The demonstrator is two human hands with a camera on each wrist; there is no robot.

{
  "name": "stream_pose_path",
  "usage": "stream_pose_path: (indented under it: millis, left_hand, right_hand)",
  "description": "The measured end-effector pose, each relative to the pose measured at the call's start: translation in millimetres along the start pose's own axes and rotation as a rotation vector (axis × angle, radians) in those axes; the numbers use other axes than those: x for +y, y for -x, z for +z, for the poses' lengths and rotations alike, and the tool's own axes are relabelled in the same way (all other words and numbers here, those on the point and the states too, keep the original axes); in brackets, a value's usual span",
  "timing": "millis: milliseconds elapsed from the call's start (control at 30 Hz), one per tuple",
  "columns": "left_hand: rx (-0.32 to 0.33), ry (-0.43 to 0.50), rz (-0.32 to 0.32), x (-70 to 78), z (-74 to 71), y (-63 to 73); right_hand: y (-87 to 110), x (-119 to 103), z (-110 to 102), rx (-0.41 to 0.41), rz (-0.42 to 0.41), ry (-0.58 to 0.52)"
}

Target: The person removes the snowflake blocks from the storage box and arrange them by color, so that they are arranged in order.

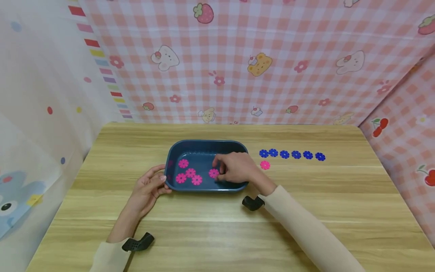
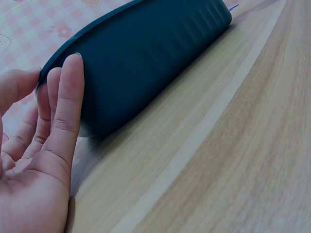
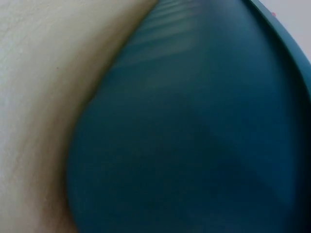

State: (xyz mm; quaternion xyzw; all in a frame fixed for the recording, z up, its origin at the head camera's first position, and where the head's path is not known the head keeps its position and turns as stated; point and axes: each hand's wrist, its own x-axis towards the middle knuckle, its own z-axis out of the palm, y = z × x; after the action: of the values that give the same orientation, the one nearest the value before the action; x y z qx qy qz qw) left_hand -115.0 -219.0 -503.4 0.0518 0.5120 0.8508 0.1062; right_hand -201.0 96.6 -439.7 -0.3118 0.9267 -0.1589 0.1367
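A dark blue rectangular tray (image 1: pixel 207 187) rests on the wooden table. My left hand (image 1: pixel 148 189) pinches its left rim, thumb on top and fingers against the outer wall, as the left wrist view also shows of the hand (image 2: pixel 46 131). Inside lie several pink notched plastic discs (image 1: pixel 196 180), mostly toward the left. My right hand (image 1: pixel 235 167) reaches in over the right wall, thumb and index finger apart beside another pink disc (image 1: pixel 213 173). Only the outer wall of the tray (image 3: pixel 184 126) fills the right wrist view, with the right hand not visible there.
Right of the tray, several blue notched discs (image 1: pixel 296 154) form a row on the table (image 1: pixel 217 234), the two leftmost close together. Below the row's left end lies one pink disc (image 1: pixel 265 165). A checked cloth (image 1: pixel 217 56) hangs behind the table.
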Motion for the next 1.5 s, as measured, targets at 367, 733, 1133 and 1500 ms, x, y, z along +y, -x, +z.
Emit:
stream_pose_path:
  millis: [367, 733, 1133, 1500]
  left_hand:
    - [-0.018, 0.004, 0.009, -1.6, -2.2, -0.8]
    - [-0.019, 0.005, 0.014, -0.7, -2.8, -1.2]
    - [-0.026, 0.006, 0.014, 0.9, -1.8, -1.4]
    - [-0.031, 0.011, 0.012, 0.6, 0.2, 0.5]
  right_hand:
    - [-1.5, -2.4, 3.3, 0.007, 0.049, 0.037]
    - [-2.6, -6.6, 2.3, 0.019, 0.080, 0.038]
    - [-0.2, -6.3, 1.0, 0.087, 0.045, -0.028]
    - [5.3, 0.9, 1.0, 0.168, -0.021, -0.262]
